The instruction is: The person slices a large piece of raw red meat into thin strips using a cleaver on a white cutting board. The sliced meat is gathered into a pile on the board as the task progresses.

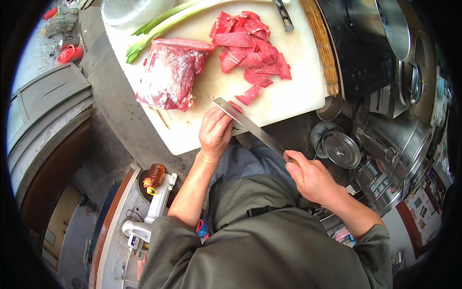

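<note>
Gripped knife (255,128) in right hand (315,179) | curled left hand (215,134) beside blade, could not tell its hold | apparently cut meat slices (252,52) | had large meat chunk (171,74) uncut

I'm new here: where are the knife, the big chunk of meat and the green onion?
Knife (252,128): head view, on the middle of the blade.
Big chunk of meat (168,74): head view, on its pale, fatty side.
Green onion (168,23): head view, on the pale stalk.

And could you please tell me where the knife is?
In the head view's centre, the knife is in the right hand, its tip by the left hand, near the sliced meat.
</note>
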A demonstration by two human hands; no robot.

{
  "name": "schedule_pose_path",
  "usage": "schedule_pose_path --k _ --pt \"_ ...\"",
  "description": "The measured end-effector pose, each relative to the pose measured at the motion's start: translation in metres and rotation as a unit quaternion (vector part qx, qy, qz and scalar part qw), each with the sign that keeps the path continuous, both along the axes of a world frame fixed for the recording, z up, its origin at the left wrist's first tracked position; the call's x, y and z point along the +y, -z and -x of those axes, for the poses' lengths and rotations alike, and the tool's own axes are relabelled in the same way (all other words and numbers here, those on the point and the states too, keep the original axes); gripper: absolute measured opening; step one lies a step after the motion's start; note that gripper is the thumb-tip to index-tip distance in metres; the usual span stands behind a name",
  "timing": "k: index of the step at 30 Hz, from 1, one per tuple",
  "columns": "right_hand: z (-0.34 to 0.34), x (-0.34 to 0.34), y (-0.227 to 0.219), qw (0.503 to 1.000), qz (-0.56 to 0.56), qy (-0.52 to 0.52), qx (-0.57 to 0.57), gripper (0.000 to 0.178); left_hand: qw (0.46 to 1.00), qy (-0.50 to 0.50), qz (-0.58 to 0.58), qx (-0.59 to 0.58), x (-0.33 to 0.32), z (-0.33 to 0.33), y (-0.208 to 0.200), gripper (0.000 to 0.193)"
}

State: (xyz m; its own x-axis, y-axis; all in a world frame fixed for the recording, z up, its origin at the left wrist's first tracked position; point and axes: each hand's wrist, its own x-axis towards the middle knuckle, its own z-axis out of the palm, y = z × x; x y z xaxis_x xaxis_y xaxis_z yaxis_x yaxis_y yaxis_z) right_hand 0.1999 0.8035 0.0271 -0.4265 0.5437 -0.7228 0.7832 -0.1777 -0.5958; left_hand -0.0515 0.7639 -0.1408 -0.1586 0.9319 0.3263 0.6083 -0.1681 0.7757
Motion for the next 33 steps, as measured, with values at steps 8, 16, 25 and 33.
schedule_pose_path --k 8,16,25,33 --pt "-0.001 -0.01 0.069 0.993 -0.059 0.04 0.09 0.033 1.0 -0.007 0.002 -0.01 -0.004 0.0 0.004 0.03" --pt "0.001 -0.009 0.023 0.994 -0.065 0.044 0.081 0.03 1.0 -0.003 -0.007 -0.001 -0.003 -0.001 0.004 0.032" --pt "-0.002 -0.006 -0.006 0.998 -0.043 0.012 0.037 0.029 1.0 -0.003 -0.008 -0.006 -0.002 -0.002 0.004 0.034" --pt "-0.005 -0.01 -0.017 0.999 -0.041 0.012 0.026 0.03 1.0 -0.006 0.014 -0.018 -0.002 -0.003 0.0 0.03"
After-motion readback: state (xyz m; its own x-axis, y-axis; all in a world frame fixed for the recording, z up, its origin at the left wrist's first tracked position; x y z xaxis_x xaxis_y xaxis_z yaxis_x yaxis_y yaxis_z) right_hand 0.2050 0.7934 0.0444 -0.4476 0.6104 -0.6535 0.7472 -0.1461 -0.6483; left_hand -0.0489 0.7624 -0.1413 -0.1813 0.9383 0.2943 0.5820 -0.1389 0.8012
